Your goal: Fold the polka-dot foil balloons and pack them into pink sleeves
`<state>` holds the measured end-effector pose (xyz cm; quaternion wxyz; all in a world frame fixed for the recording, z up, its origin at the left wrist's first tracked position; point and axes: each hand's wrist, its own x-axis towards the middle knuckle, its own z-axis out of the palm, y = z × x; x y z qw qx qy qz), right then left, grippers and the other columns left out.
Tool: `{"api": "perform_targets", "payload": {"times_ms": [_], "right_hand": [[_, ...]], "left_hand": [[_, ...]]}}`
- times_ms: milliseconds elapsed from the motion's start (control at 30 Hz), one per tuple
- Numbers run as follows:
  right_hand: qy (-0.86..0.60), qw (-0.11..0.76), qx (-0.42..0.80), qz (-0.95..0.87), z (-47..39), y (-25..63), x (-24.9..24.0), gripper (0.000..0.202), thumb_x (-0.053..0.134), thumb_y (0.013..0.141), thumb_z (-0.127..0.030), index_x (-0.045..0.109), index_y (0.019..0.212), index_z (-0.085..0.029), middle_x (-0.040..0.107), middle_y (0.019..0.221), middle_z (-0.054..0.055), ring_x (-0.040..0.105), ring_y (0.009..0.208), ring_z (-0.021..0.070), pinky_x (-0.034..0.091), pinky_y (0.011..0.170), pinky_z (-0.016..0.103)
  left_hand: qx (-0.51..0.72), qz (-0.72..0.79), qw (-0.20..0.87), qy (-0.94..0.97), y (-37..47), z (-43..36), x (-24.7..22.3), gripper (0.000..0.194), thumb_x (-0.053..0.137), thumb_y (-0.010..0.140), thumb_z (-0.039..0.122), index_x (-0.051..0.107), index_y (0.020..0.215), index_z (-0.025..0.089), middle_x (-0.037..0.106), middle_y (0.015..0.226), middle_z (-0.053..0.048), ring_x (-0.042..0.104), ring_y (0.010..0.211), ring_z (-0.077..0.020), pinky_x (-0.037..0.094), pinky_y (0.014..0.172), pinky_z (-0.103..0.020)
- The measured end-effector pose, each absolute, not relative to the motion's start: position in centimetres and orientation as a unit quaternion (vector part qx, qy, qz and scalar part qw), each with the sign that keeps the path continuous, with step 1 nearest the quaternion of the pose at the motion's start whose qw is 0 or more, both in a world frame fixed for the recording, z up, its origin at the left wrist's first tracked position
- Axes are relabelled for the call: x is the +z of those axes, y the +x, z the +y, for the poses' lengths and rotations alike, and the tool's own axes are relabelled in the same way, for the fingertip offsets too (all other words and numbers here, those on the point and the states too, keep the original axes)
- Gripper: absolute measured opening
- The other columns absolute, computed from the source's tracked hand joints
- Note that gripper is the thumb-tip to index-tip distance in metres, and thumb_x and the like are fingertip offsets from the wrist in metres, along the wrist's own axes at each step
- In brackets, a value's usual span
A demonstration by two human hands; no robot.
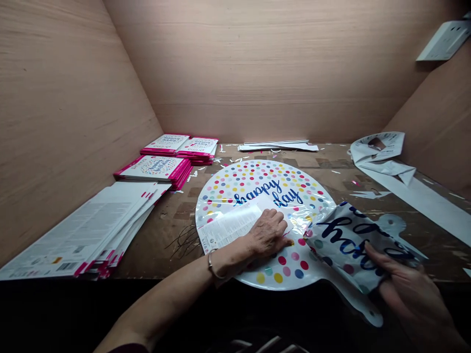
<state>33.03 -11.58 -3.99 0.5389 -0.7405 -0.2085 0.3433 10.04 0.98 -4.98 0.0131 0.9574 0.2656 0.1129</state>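
Observation:
A flat round foil balloon [235, 179] with coloured dots and blue "happy day" lettering lies on the table, its pale tails reaching to the right. Across it rests a printed white card [231, 225], slanting up to the right. My left hand [268, 233] is closed over the card's right end with curled fingers; its fingertips are partly hidden. On the right, my right hand [408, 289] grips a folded foil balloon [346, 245] with large blue letters, thumb on top and fingers underneath. The folded foil overlaps the round balloon's right edge.
Stacks of pink-edged printed packs [147, 166] stand at the left back. In front of them lie fanned printed cards [91, 225]. Dark thin strings [182, 240] lie left of the balloon. White paper strips [277, 146] and a crumpled paper band [382, 152] lie near the wooden walls.

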Motion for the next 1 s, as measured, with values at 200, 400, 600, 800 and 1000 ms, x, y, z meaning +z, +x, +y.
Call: {"api": "perform_targets", "payload": {"times_ms": [200,400,600,800,1000], "right_hand": [[-0.665,0.615,0.405,-0.123,-8.6,31.9,-3.3,0.028,0.078,0.048,-0.022,0.063,0.072,-0.023,0.070,0.081,0.001,0.057,0.106,0.0256,0.052,0.086,0.029],[-0.620,0.609,0.472,-0.149,-4.7,32.2,-2.4,0.028,0.076,0.054,-0.015,0.062,0.078,-0.020,0.069,0.081,0.001,0.064,0.088,0.0230,0.055,0.074,0.029],[-0.608,0.531,0.538,-0.243,-1.8,31.9,-1.5,0.031,0.073,0.056,-0.012,0.060,0.084,-0.017,0.068,0.070,0.002,0.065,0.069,0.0219,0.055,0.064,0.033],[-0.613,0.407,0.578,-0.352,0.5,30.9,-1.6,0.034,0.071,0.048,-0.012,0.061,0.081,-0.015,0.067,0.067,0.004,0.063,0.063,0.0216,0.052,0.059,0.033],[-0.598,0.309,0.614,-0.411,1.7,29.4,-2.5,0.033,0.066,0.045,-0.010,0.060,0.077,-0.015,0.062,0.064,-0.001,0.057,0.059,0.0149,0.046,0.054,0.025]], "left_hand": [[0.114,0.274,-0.001,0.955,10.0,0.8,-4.8,0.035,0.058,0.079,0.046,0.057,0.071,0.012,0.053,0.080,-0.008,0.045,0.079,-0.0211,0.037,0.073,-0.035],[0.125,0.257,0.017,0.958,10.5,0.4,-4.6,0.035,0.054,0.081,0.047,0.052,0.071,0.014,0.054,0.081,-0.007,0.045,0.076,-0.0192,0.037,0.074,-0.035],[0.132,0.238,-0.006,0.962,10.6,-0.2,-4.5,0.036,0.046,0.085,0.048,0.049,0.073,0.014,0.053,0.074,-0.006,0.046,0.072,-0.0193,0.037,0.070,-0.035],[0.172,0.181,-0.035,0.968,10.5,-0.7,-5.2,0.031,0.040,0.089,0.041,0.048,0.073,0.016,0.052,0.074,-0.005,0.047,0.069,-0.0181,0.036,0.062,-0.033],[0.201,0.133,-0.059,0.969,10.8,-0.9,-6.2,0.039,0.036,0.091,0.044,0.051,0.068,0.016,0.050,0.068,-0.005,0.048,0.068,-0.0179,0.033,0.058,-0.032]]}}
